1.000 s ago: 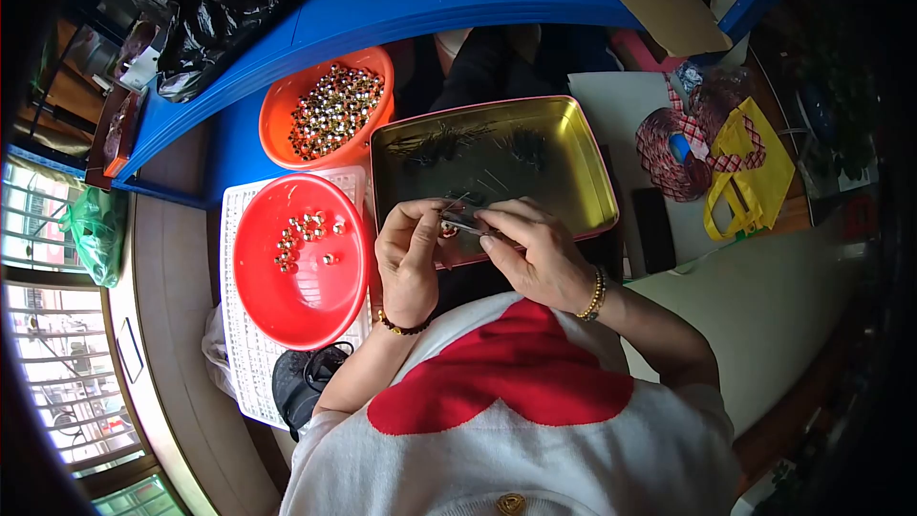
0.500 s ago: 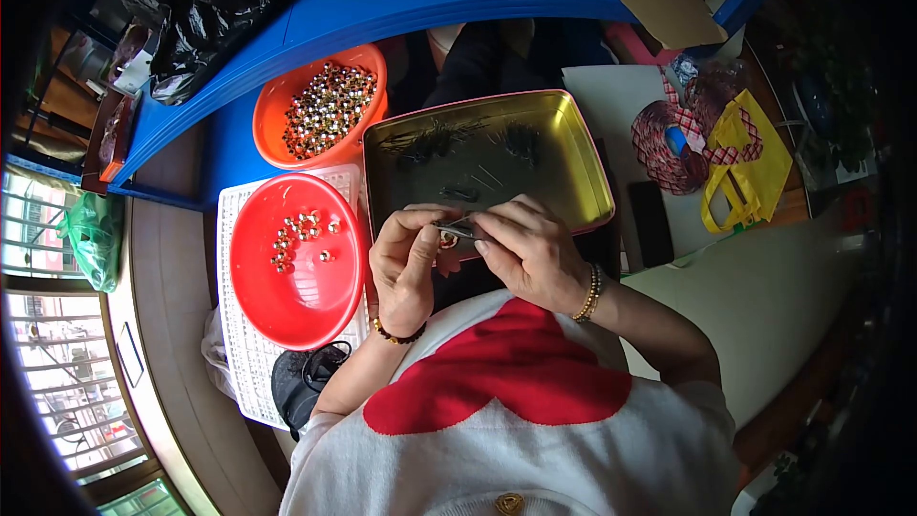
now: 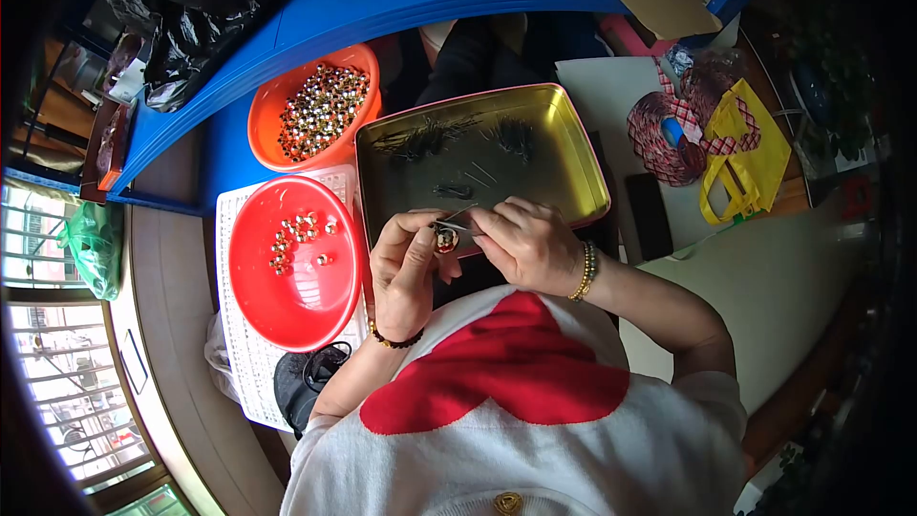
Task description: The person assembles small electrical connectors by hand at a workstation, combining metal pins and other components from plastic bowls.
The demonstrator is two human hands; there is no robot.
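Note:
My left hand is closed in a pinch on a small shiny bell-like ball, which shows between its fingertips. From the right, my right hand pinches a thin metal piece whose end reaches the top of the ball. What exactly this piece is, I cannot make out. Both hands are over the near edge of a gold-coloured metal tray. Dark thin wire-like pieces lie in it in small heaps, with a few loose ones nearer the middle.
A red bowl with several shiny balls stands on a white plastic rack at the left. Behind it is an orange bowl full of them. At the right are a black phone, patterned ribbon rolls and a yellow bag.
The shiny ball now shows more fully between my hands. My right hand has shifted slightly left, and the view has moved a little.

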